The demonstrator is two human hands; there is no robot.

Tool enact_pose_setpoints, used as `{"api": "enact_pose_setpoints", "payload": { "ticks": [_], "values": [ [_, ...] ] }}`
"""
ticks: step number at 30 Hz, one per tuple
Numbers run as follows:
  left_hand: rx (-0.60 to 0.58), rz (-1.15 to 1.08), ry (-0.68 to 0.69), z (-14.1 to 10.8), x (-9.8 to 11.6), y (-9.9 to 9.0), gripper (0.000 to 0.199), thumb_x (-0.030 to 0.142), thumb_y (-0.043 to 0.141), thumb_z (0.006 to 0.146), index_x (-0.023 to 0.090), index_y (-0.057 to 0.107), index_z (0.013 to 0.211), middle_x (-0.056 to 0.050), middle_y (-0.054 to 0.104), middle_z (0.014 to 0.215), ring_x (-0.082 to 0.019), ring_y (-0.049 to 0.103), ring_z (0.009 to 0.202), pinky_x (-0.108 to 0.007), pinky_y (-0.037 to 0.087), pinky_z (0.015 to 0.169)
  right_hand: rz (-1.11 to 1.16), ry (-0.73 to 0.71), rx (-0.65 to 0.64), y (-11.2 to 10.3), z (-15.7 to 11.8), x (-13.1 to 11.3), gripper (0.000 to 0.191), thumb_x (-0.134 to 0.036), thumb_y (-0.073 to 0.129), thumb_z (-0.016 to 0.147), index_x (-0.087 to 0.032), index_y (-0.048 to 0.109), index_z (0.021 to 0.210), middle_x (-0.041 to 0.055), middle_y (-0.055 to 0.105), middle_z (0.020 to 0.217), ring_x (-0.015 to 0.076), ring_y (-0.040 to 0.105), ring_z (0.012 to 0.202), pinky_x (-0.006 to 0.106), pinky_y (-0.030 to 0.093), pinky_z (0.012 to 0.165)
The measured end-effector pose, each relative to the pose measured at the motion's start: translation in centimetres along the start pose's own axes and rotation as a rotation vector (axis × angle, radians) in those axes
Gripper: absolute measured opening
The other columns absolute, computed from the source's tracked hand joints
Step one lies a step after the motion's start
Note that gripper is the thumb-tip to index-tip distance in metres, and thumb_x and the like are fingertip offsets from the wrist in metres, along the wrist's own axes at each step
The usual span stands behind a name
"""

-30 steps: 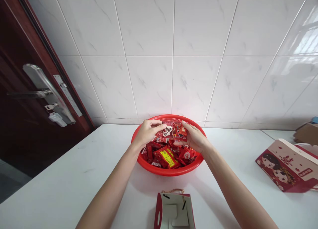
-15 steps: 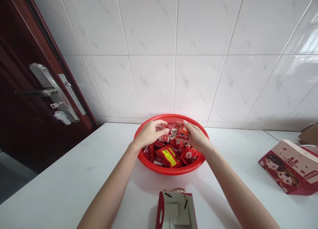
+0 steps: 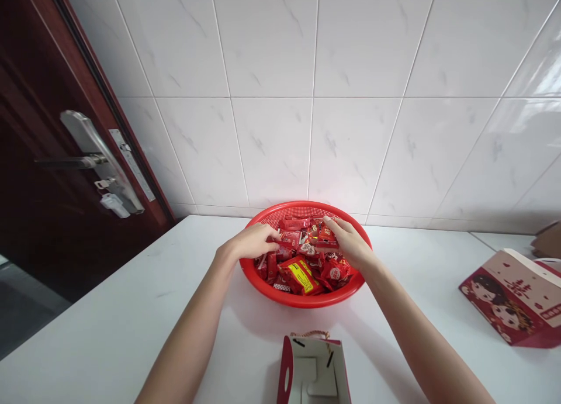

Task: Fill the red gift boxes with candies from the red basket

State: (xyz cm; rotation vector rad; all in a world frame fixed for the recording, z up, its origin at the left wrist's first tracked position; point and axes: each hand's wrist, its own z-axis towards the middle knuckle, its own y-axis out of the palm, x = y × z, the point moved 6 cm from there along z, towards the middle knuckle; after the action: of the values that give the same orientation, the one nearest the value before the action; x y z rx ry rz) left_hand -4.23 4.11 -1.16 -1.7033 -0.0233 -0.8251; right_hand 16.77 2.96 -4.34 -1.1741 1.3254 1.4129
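A red plastic colander basket [image 3: 302,301] holds many red candy packets; one of them, a packet with a yellow label [image 3: 302,275], lies near the front. My left hand [image 3: 254,241] reaches over the basket's left side, fingers bent and apart, its fingertips at a red packet [image 3: 289,241] on the pile. Over the right side, my right hand [image 3: 349,240] grips a small red candy packet [image 3: 326,234] between thumb and fingers. In front of the basket stands an open gift box [image 3: 313,372] with a rope handle; its visible inside is pale.
A closed red-and-cream gift box [image 3: 504,299] with cartoon figures sits on the white table [image 3: 153,299] at the right. Behind it is part of a brown cardboard piece [image 3: 547,240]. A tiled wall backs the table; a dark red door [image 3: 39,217] stands left.
My left hand has drawn back leftward, away from the middle of the pile. The heart-printed packet sits lower among the others. My right hand keeps its packet. The view has shifted slightly.
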Motion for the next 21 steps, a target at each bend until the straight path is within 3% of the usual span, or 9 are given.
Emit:
{"api": "enact_pose_setpoints", "payload": {
  "ticks": [6,15,18,21],
  "values": [
    [0.255,-0.071,0.046,-0.2,1.2,-1.7,0.030,0.043,0.054,0.082,0.024,0.045,0.062,0.004,0.046,0.057,-0.017,0.042,0.055,-0.029,0.031,0.056,0.041,0.062,-0.071,0.7,-0.4,-0.5,0.025,-0.042,0.065,0.096,-0.019,0.071,0.097,0.0057,0.073,0.081,0.0217,0.074,0.069,0.034,0.066,0.057],
    [0.400,-0.044,0.063,-0.2,1.9,-2.1,0.034,0.048,0.046,0.090,0.021,0.057,0.073,0.001,0.061,0.070,-0.020,0.056,0.068,-0.030,0.042,0.065,0.124,0.116,-0.142,1.2,-0.7,-0.8,0.025,-0.035,0.048,0.105,-0.018,0.064,0.097,0.0067,0.075,0.081,0.0186,0.074,0.063,0.026,0.061,0.048],
    [0.429,0.018,-0.009,0.0,1.3,-2.0,0.033,0.044,0.046,0.091,0.020,0.069,0.094,-0.006,0.075,0.095,-0.027,0.068,0.091,-0.033,0.050,0.080,0.133,0.119,-0.162,1.3,-0.8,-0.9,0.027,-0.035,0.046,0.106,-0.017,0.065,0.099,0.0078,0.075,0.082,0.0186,0.073,0.064,0.024,0.060,0.045],
    [0.454,0.052,-0.056,0.2,0.8,-2.0,0.046,0.041,0.050,0.091,0.019,0.066,0.128,-0.011,0.068,0.138,-0.029,0.062,0.127,-0.036,0.046,0.105,0.140,0.124,-0.161,1.2,-0.9,-0.9,0.028,-0.036,0.048,0.105,-0.015,0.067,0.098,0.0081,0.074,0.081,0.0182,0.072,0.063,0.024,0.060,0.045]
  ]
}}
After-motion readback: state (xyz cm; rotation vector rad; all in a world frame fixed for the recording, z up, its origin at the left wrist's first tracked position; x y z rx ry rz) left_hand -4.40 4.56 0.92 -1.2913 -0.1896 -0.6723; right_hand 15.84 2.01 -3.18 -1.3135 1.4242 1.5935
